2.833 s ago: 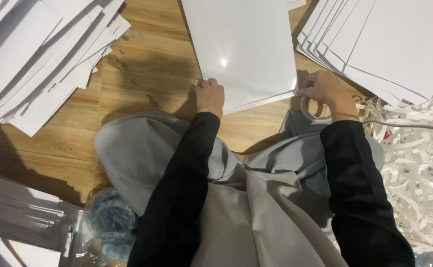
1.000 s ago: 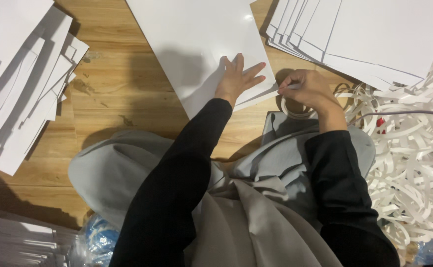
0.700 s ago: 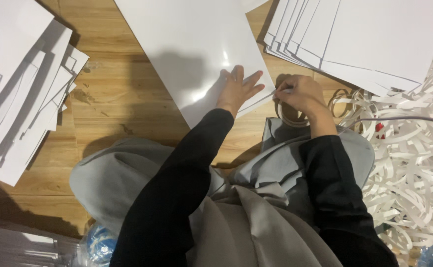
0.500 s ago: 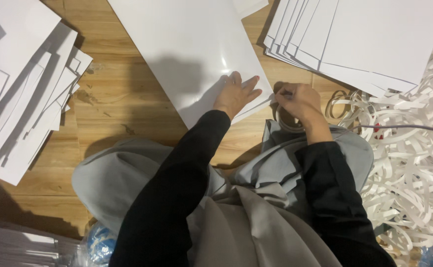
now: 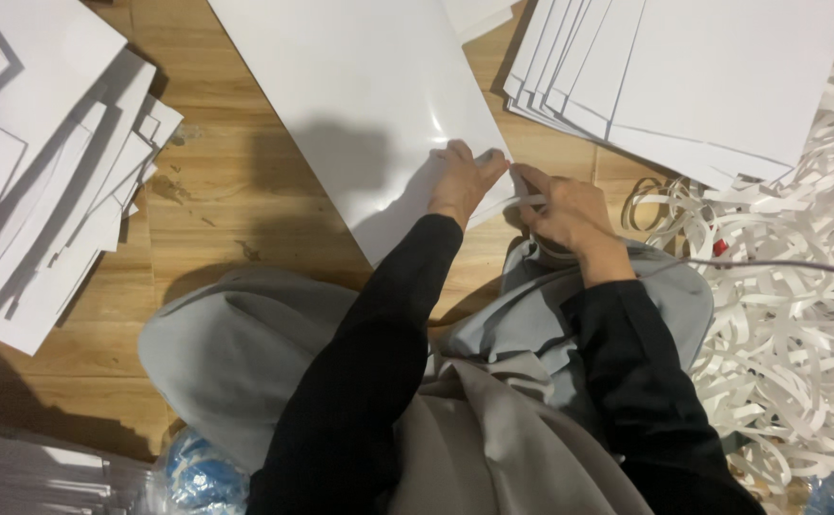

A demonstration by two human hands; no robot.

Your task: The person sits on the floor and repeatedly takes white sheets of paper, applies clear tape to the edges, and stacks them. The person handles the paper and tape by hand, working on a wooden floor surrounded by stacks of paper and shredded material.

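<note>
I sit on the wooden floor (image 5: 217, 219) with a large glossy white sheet (image 5: 360, 105) lying flat in front of my knees. My left hand (image 5: 463, 181) rests palm down on the near right corner of that sheet, fingers spread and pressing it against the floor. My right hand (image 5: 565, 205), just beside it, is closed on a narrow white strip (image 5: 517, 203) that runs along the sheet's near right edge; thumb and fingers pinch the strip between them. I cannot tell whether a tool is hidden in that hand.

To my right a fanned stack of white sheets (image 5: 712, 76) lies on the floor, and nearer, a deep heap of curled paper strips (image 5: 798, 324) spreads across the right side. To my left another loose stack of white sheets (image 5: 45, 181) lies spread, with more at the near left corner. Judging by the heap of strips, many sheets have had an edge taken off, and this one is at its near edge, the strip not yet wholly free. Which stack is finished I cannot tell.
</note>
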